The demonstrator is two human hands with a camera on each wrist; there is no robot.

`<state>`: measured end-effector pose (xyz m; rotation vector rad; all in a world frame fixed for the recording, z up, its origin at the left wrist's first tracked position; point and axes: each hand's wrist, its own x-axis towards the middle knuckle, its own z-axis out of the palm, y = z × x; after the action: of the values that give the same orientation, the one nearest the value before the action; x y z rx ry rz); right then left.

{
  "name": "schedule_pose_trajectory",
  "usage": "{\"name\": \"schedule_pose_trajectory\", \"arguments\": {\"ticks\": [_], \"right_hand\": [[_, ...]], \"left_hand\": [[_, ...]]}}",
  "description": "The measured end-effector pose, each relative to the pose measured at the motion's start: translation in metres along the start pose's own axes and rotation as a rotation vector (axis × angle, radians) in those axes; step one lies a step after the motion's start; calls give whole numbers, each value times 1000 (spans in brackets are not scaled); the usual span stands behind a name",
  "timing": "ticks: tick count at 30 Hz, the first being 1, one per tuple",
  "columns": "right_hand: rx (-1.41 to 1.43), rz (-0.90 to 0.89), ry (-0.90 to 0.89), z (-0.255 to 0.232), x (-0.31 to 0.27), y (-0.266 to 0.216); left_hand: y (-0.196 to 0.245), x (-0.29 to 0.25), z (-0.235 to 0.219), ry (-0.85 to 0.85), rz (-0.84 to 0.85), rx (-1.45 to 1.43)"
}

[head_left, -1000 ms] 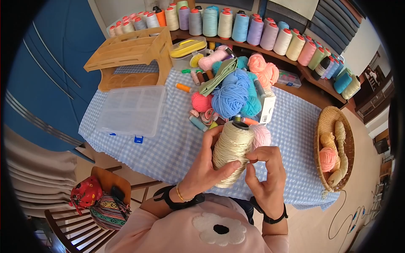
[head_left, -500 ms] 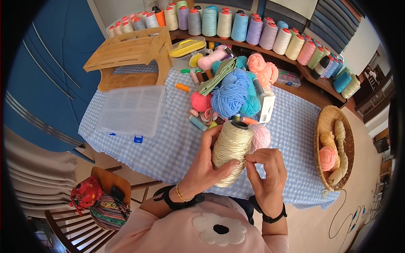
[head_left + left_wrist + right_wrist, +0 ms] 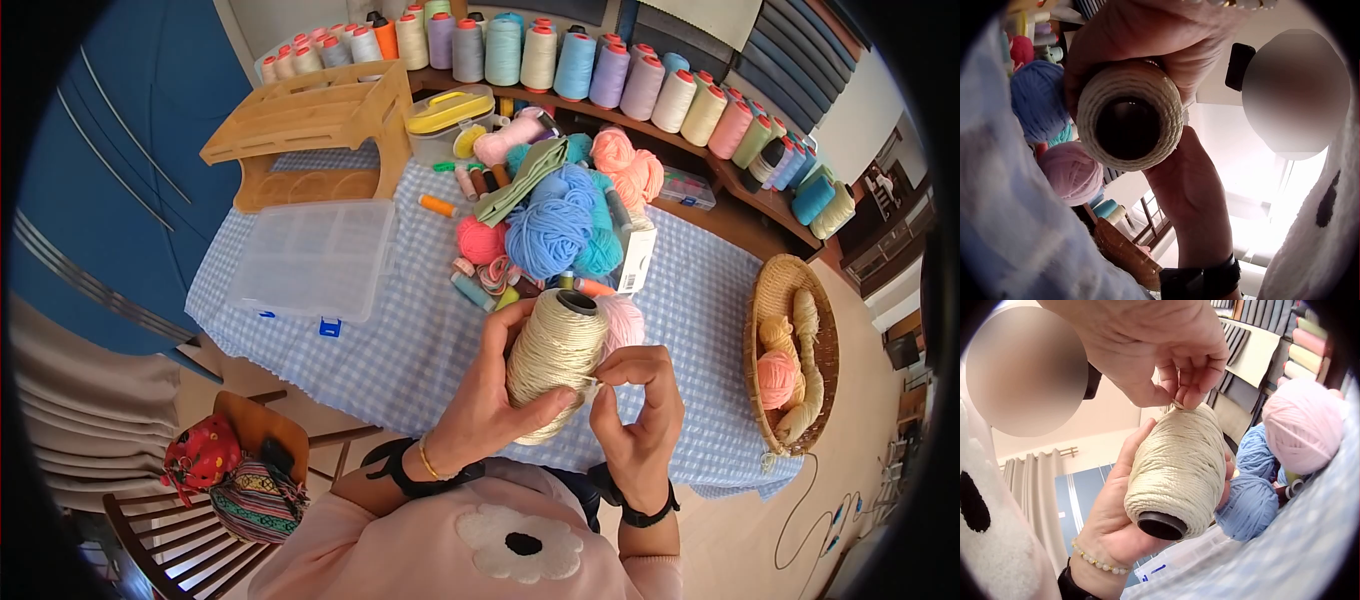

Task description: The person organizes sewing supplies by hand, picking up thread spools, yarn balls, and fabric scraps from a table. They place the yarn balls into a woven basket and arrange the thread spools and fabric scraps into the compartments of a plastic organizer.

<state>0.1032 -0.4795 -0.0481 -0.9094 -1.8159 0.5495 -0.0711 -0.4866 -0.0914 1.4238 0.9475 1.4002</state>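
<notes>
A spool of cream cord (image 3: 553, 345) with a dark hollow core is held tilted over the near edge of the table. My left hand (image 3: 478, 400) grips it, thumb across the front and fingers around the far side. At the spool's right side, my right hand (image 3: 640, 410) pinches a short cord end (image 3: 590, 383) between thumb and forefinger. From the right wrist view, those fingertips are right at the end of the spool (image 3: 1179, 462) away from the dark core opening. The left wrist view looks into the hollow core, ringed by cord windings (image 3: 1169, 125).
A pile of yarn, with a blue ball (image 3: 550, 225), lies beyond the spool. To the left are a clear divided box (image 3: 315, 260) and a wooden rack (image 3: 300, 115). A wicker basket (image 3: 752, 340) holds yarn at right. Thread cones (image 3: 500, 55) line the back shelf.
The right fingertips have drawn slightly away from the spool, and a short piece of cord now shows between them and the windings. The left hand keeps its grip.
</notes>
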Motion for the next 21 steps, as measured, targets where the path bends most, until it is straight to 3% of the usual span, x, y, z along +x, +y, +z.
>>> {"name": "schedule_pose_trajectory", "arguments": {"ticks": [5,7,11,14,21], "right_hand": [[10,-19,11,4,-3,-1],[213,73,120,7,-6,-3],[205,44,87,0,-11,-7],[129,23,68,-5,-16,-15],[-150,-215,91,-12,-35,-29]], "left_hand": [[4,-2,1,14,11,3],[6,-4,2,20,25,6],[12,-10,3,19,51,9],[17,-17,6,25,64,24],[34,-38,12,32,133,46]]}}
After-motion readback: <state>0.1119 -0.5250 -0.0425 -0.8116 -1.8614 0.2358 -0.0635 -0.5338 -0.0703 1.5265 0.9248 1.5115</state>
